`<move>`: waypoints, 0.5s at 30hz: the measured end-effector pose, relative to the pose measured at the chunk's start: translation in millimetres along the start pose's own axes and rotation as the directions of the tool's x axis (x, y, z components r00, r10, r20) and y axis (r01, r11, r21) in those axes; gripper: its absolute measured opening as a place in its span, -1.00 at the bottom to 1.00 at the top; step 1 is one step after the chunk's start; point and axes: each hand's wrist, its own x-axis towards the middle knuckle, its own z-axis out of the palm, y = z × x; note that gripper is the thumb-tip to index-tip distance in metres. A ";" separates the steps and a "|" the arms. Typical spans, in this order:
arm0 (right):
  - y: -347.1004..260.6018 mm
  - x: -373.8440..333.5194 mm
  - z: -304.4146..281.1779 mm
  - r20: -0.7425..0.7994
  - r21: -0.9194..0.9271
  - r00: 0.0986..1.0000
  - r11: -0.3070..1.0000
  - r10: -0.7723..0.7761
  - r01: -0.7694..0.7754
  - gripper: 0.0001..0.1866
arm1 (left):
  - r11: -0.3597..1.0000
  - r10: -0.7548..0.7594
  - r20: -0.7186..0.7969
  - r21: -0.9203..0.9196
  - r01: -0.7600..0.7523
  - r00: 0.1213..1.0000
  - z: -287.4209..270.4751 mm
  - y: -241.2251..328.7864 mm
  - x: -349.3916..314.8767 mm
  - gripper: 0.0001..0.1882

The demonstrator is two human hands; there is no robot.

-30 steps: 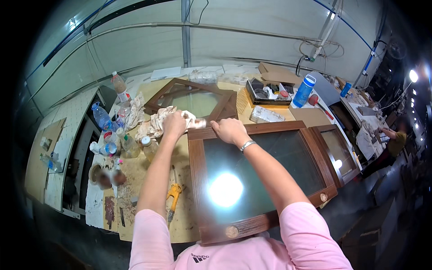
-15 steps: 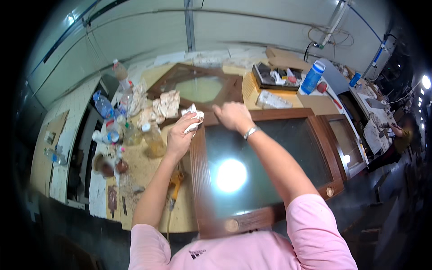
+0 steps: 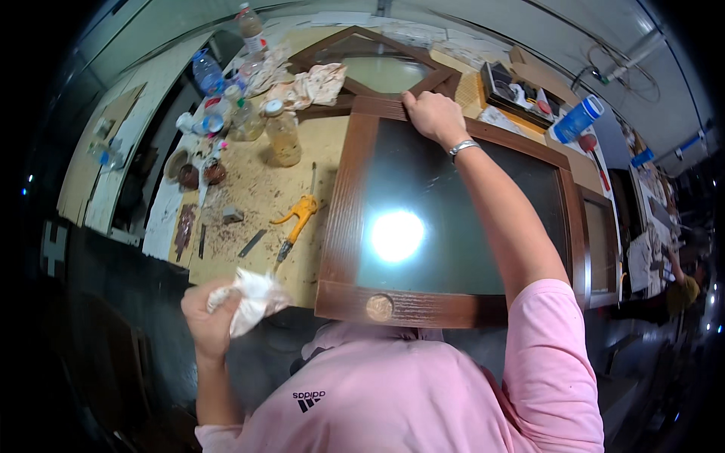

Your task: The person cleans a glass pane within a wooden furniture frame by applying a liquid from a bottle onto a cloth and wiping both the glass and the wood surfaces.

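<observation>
Leftward and nearer the body came the left hand (image 3: 205, 315), closed on a white cloth (image 3: 258, 299). Bottles (image 3: 282, 137) and a yellow air gun (image 3: 300, 217) sat left of the brown glazed door (image 3: 449, 230) on the bench (image 3: 260, 185); its left rail (image 3: 347, 204) pointed away, leaning right. Arm outstretched, the right hand (image 3: 436, 117) rested on the far rail (image 3: 517, 142), grip unclear.

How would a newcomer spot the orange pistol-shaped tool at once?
Find the large brown-framed glass panel under the right hand. Just left of it, on the pale board, lies the pistol-shaped tool, its orange body unlike the nearby dark strip and grey block.
</observation>
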 end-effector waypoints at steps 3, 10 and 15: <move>-2.1 0.6 -1.5 0.015 -0.007 1.000 1.000 -0.012 0.012 -0.35 | 0.829 0.534 0.163 0.092 -0.552 0.829 56.5 26.7 12.0 -0.81; 0.8 -2.4 -5.4 0.025 -0.015 1.000 1.000 -0.001 0.001 -0.34 | 0.838 0.411 0.008 0.390 -0.382 0.911 42.8 -3.5 19.8 -0.82; -6.1 -2.8 -4.2 0.039 -0.007 0.999 1.000 -0.009 0.010 -0.33 | 0.667 0.577 0.470 0.201 -0.717 0.668 87.9 31.0 6.3 -0.77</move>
